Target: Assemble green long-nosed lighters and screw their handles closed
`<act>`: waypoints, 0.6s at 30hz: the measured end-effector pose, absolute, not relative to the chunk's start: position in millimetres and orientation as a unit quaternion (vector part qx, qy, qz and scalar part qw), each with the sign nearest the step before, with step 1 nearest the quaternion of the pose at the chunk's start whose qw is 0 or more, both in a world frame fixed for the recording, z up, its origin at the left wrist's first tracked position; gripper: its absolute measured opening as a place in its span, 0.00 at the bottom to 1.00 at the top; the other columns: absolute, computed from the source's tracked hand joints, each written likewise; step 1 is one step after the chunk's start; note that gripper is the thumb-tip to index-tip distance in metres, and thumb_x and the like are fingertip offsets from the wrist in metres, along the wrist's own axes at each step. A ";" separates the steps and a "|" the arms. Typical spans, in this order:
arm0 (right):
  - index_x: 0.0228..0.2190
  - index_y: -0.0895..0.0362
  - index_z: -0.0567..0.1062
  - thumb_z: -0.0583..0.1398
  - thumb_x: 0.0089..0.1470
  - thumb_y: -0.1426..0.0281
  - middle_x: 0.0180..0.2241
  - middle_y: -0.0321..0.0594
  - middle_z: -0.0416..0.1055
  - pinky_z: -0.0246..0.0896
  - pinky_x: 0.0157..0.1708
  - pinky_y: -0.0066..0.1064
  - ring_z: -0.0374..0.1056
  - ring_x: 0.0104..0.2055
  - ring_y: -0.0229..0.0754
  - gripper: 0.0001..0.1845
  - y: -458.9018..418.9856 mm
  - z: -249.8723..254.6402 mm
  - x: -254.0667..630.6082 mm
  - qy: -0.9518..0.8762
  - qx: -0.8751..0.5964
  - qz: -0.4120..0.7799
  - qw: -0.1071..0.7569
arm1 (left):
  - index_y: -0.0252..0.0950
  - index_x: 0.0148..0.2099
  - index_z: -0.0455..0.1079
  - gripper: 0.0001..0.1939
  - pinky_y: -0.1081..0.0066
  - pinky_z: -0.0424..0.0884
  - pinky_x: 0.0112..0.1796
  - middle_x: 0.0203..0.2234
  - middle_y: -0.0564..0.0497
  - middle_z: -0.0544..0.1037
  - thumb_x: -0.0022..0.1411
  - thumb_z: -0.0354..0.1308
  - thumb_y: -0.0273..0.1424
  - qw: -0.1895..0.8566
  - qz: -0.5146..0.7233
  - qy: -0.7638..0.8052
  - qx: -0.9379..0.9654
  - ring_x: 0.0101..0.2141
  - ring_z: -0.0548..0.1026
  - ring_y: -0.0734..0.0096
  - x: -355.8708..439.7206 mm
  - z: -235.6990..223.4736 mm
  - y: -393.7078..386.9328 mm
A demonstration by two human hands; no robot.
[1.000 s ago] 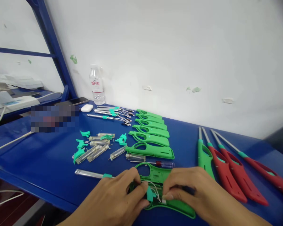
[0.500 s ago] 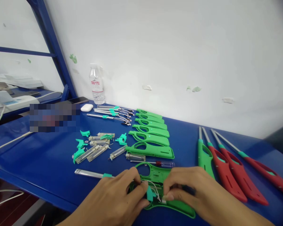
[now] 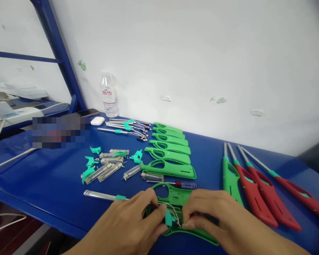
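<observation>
Near the front edge, an open green lighter handle half [image 3: 199, 232] lies under both of my hands. My left hand [image 3: 138, 219] is closed, thumb and fingers pinching a teal trigger [image 3: 169, 218] over it. From beneath that hand a metal lighter tube [image 3: 99, 194] with a teal collar sticks out to the left. Thin white wires [image 3: 177, 212] run from the trigger area to my right hand [image 3: 210, 212]. Its thumb and index finger are pressed together on the small igniter at the wire ends, mostly hidden by the fingertips. Just behind lies another handle half [image 3: 177, 194], hollow side up.
A screwdriver [image 3: 184, 184] lies behind the hands. Several green handle shells [image 3: 172, 152], wired metal tubes [image 3: 117, 131], clear fuel tanks [image 3: 110, 171] and teal triggers [image 3: 95, 150] lie beyond. Assembled lighters [image 3: 257, 198] are on the right. A water bottle [image 3: 108, 95] stands by the wall.
My right hand has shifted slightly left and closed further over the small piece at the wire ends, which showed more before. The left hand keeps its place.
</observation>
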State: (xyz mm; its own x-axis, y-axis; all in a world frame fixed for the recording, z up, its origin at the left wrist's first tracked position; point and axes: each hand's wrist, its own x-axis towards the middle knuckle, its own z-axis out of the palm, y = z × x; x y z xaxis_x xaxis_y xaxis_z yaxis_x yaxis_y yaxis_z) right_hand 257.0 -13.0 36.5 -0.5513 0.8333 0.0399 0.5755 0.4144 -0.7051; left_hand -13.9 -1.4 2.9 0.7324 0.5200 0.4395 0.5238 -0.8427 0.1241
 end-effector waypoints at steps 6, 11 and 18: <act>0.35 0.52 0.78 0.58 0.73 0.74 0.36 0.31 0.78 0.65 0.41 0.23 0.74 0.37 0.34 0.13 -16.8 35.7 258.4 -0.827 -0.419 0.320 0.195 | 0.36 0.57 0.74 0.20 0.72 0.77 0.30 0.43 0.45 0.79 0.84 0.41 0.32 0.000 -0.238 -0.279 -0.931 0.37 0.82 0.66 -11.8 4.1 -2.3; 0.36 0.52 0.79 0.58 0.73 0.74 0.36 0.32 0.79 0.65 0.40 0.24 0.75 0.37 0.35 0.13 -15.6 35.2 257.8 -0.828 -0.419 0.316 0.198 | 0.37 0.58 0.74 0.19 0.71 0.77 0.28 0.42 0.46 0.79 0.84 0.42 0.32 0.001 -0.236 -0.280 -0.931 0.35 0.82 0.66 -10.5 3.0 -1.9; 0.35 0.51 0.79 0.59 0.72 0.75 0.35 0.30 0.79 0.65 0.40 0.22 0.75 0.37 0.34 0.12 -15.6 33.7 258.0 -0.827 -0.419 0.312 0.205 | 0.36 0.58 0.74 0.23 0.72 0.76 0.26 0.43 0.46 0.79 0.85 0.36 0.32 0.017 -0.227 -0.278 -0.933 0.30 0.81 0.70 -11.0 0.7 -2.6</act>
